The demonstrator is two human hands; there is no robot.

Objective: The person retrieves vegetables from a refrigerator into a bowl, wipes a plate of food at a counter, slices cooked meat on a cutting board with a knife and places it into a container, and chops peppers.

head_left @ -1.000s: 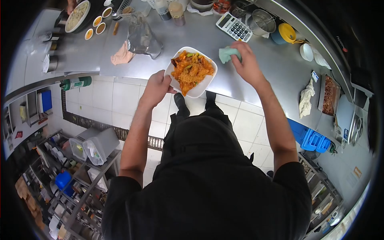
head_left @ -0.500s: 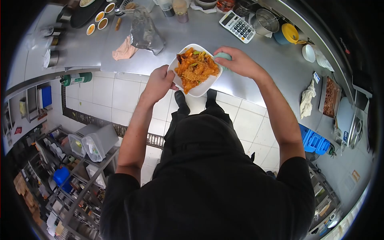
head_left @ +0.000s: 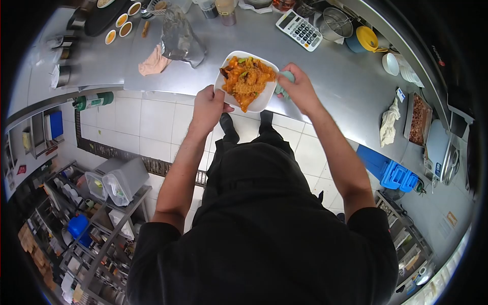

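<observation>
A white square plate (head_left: 263,103) with rounded corners is held over the counter's near edge. Orange-sauced food (head_left: 247,79) with green pieces and a crumbly topping fills its middle. My left hand (head_left: 207,109) is closed on the plate's lower left rim, the thumb on the edge. Pinched in my right hand (head_left: 300,90) is a pale green cloth (head_left: 286,83), which lies against the plate's right rim. Parts of the cloth are hidden by the fingers.
On the steel counter (head_left: 229,43) lie a pink cloth (head_left: 154,62), a crumpled silvery bag (head_left: 182,38) and a calculator (head_left: 300,30). Several small sauce cups (head_left: 125,29) stand at the far left. A cream cloth (head_left: 390,123) lies beside a tray of brown food (head_left: 420,119) at right.
The plate has turned a little and shifted slightly upward in view. My right hand, with the green cloth, has come lower along the plate's right rim. My left hand still grips the plate.
</observation>
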